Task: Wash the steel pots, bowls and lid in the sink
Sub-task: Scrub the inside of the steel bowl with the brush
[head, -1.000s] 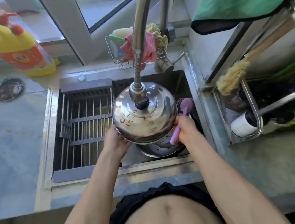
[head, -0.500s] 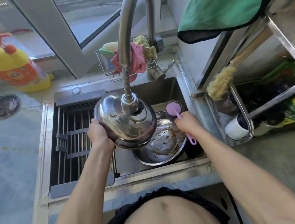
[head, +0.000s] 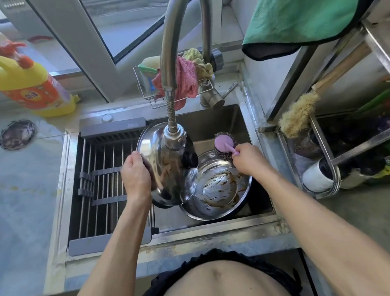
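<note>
Below, we see the grey surface with the steel sink set into it and a slatted drying rack covering the sink's left half. A curved faucet arches from the sink's back edge, and its spray head hangs in front of the lid. At the surface's back left corner stands a yellow detergent bottle; a wire caddy with a pink cloth sits at the sink's back edge. A green towel hangs over the rack at the right. In the sink's right half lies a steel bowl streaked with brown residue. Our left hand grips the steel lid by its left rim, fingers curled round the edge, holding it tilted over the bowl's left side. Our right hand pinches the pink handle of a scrubber, whose dark wire head rests at the bowl's far rim.
</note>
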### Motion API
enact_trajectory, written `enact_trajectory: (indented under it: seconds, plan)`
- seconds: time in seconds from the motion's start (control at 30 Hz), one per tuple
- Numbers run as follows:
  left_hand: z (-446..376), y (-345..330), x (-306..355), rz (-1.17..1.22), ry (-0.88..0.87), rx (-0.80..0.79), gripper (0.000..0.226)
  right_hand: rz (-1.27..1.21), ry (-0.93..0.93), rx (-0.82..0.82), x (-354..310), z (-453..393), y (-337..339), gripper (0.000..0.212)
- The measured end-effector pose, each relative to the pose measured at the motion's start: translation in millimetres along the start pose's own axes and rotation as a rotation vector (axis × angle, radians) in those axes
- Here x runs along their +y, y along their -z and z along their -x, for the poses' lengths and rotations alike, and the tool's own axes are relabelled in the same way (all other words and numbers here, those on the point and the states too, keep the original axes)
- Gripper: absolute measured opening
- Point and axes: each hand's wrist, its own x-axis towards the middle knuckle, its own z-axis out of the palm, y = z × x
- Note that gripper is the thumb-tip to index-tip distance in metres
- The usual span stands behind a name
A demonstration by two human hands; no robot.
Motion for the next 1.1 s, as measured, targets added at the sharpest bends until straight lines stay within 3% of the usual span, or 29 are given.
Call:
enact_trajectory:
  seconds: [0.13,0.27,0.33,0.53,0.77,1.1]
  plan:
    - [3,-3,7,0.007,0.048,-0.008,0.043,0.175,0.099,0.081,-14,5,14,0.023]
    - [1,-14,11,0.038,0.125,0.013,0.039,0.430,0.202,0.078,-46,-8,40,0.053]
    - [1,-21,14,0.046,0.157,0.033,0.041,0.523,0.181,0.058,-65,-21,52,0.069]
    - [0,-33,25,0.197,0.374,0.101,0.037,0.671,0.115,0.058,-105,-61,74,0.079]
    - [-4,-31,21,0.376,0.495,0.122,0.035,0.524,0.076,0.074,-93,-80,72,0.062]
    - [-2,-22,3,0.381,0.512,0.158,0.033,0.415,0.084,0.042,-82,-79,72,0.068]
